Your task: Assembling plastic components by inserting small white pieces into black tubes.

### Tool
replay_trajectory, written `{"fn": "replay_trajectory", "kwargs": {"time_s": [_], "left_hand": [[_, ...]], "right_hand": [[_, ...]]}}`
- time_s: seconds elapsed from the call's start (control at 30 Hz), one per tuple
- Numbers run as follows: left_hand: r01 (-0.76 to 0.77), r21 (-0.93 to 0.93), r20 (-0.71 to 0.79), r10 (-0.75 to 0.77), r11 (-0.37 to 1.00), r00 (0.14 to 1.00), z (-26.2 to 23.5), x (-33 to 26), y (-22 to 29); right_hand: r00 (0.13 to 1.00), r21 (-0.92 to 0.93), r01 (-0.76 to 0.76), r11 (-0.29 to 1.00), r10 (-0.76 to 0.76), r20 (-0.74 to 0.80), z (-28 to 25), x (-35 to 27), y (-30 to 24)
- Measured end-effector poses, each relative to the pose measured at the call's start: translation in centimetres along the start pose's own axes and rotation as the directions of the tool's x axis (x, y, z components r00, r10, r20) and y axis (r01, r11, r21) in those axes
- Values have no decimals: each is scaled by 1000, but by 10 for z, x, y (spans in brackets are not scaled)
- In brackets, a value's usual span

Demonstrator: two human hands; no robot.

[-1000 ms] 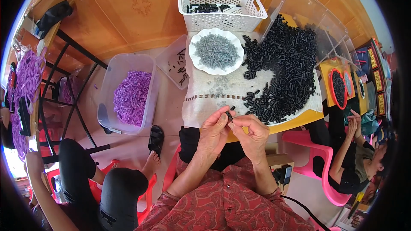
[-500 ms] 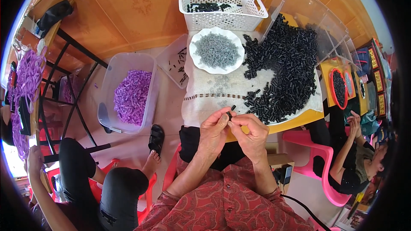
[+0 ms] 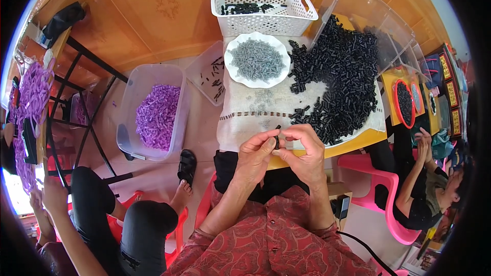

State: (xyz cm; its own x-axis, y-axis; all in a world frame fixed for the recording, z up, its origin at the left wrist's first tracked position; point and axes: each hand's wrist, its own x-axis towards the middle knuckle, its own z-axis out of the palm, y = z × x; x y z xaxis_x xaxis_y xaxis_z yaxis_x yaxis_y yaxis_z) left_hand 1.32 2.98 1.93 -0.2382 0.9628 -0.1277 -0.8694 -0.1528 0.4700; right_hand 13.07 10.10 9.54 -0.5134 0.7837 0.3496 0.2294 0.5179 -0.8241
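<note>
In front of my chest, at the table's near edge, both hands meet over a small black plastic piece (image 3: pixel 277 142). My left hand (image 3: pixel 254 159) pinches it between thumb and fingers. My right hand (image 3: pixel 307 154) has its thumb and index finger at the other side of the piece, its fingers curled round. The fingertips hide part of it. Beyond my hands to the right spreads a big heap of short black tube-like pieces (image 3: pixel 348 82). Farther off, a white scalloped plate (image 3: pixel 231 77) holds many small clear greyish pieces (image 3: pixel 257 60).
A white perforated basket (image 3: pixel 266 23) with black pieces stands at the back, beside a tipped clear bin (image 3: pixel 381 10). On the floor at left, a clear tub (image 3: pixel 128 117) holds purple pieces (image 3: pixel 158 117). One person sits at left; another sits on a pink chair (image 3: pixel 391 199) at right.
My right hand has opened its pinch slightly and shifted up and right, showing more of the black piece. The person at left has moved their hands.
</note>
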Motion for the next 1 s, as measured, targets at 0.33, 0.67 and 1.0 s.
{"fn": "replay_trajectory", "kwargs": {"time_s": [0.33,0.67,1.0], "left_hand": [[25,59,-47,-23,998,999,4,0,-1],[60,-5,-49,-60,998,997,0,0,-4],[103,-14,-23,-103,995,994,4,2,6]], "right_hand": [[997,-10,7,1000,-7,80,-4,2,2],[996,0,-12,1000,12,92,-1,-4,6],[995,-6,-60,998,60,84,-4,-4,-2]]}}
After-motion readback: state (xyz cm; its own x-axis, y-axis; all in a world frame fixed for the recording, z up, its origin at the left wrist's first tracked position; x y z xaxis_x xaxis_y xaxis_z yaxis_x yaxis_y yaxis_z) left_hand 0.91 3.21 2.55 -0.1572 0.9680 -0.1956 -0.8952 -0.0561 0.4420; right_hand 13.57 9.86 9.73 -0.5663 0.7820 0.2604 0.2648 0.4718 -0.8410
